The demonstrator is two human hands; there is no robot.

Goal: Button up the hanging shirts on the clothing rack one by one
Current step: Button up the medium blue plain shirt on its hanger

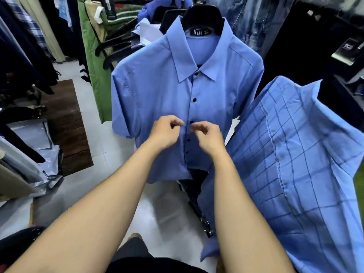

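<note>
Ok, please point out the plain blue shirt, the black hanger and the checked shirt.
plain blue shirt (157, 79): head view, chest panel.
black hanger (202, 16): head view, neck block.
checked shirt (307, 164): head view, body fabric.

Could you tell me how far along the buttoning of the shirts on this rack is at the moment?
Done: the plain blue shirt has its placket closed from the collar down past the dark buttons. In hand: the left hand and right hand hover at the middle button, fingers curled; whether either has a grip on the fabric is unclear. Left: the hem region is hidden by the arms, and the checked blue shirt beside it awaits.
</note>
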